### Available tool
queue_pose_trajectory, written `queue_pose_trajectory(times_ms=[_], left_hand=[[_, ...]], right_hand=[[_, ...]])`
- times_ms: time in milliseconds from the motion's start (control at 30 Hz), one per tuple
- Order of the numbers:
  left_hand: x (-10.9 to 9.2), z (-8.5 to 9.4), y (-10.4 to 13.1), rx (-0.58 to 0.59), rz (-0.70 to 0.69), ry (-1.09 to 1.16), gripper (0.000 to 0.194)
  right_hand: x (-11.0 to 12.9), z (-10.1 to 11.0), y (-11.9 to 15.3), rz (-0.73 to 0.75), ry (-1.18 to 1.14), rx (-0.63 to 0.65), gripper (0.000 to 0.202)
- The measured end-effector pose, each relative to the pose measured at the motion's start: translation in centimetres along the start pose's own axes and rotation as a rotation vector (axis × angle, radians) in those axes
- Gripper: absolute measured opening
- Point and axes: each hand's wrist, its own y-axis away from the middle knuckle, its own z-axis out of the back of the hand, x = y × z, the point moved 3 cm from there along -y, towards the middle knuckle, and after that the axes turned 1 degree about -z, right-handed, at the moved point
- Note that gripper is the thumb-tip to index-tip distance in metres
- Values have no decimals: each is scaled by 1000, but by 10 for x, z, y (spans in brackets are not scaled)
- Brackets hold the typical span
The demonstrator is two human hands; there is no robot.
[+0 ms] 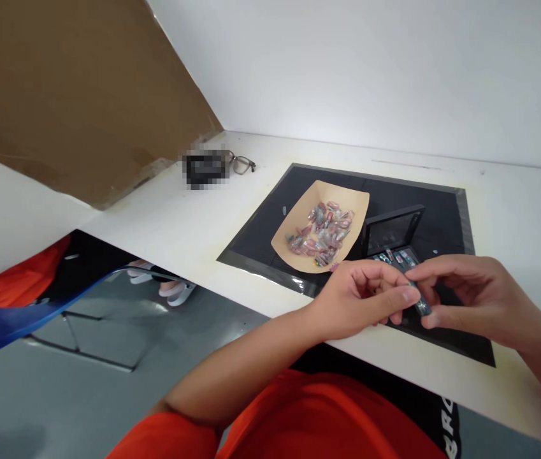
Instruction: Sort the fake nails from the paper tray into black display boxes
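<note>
My left hand [356,299] and my right hand [478,299] meet over the front right of a black mat [265,223]. Both are closed on one small, dark, narrow strip [423,307] with shiny decoration, my left thumb lying on its top and my right thumb and finger pinching its ends. Just behind the fingers stands a black case with its lid [392,231] raised. Small glossy decorated pieces [401,257] lie in the case, partly hidden by my hands. To the left, a tan paper tray [289,233] holds several small shiny pink and clear pieces [325,233].
Eyeglasses [241,164] lie by a pixelated dark object [206,169] at the back left of the white table [169,223]. A brown board [74,89] rises on the left, a white wall [370,70] behind. Another person's orange clothing [21,277] and a blue chair [45,319] show at lower left.
</note>
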Motion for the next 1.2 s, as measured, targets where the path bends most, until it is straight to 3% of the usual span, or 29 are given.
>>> queue_pose_trajectory(times_ms=[333,700,933,1033,1200], left_hand=[[-1,-3,2,75,67,19,73],[2,-2,1,98,140,13,68],[6,0,-1,132,114,-55,73],[7,2,-1,93,39,-129,75],[-1,6,4,-5,-212,-338,71]], right_hand=[[0,9,-2,26,9,98,35],[-6,6,0,-57,-34,123,33],[-2,6,-1,-80,-5,118,34],[-3,8,-1,-71,28,86,38],[-8,16,-1,-61,137,5,46]])
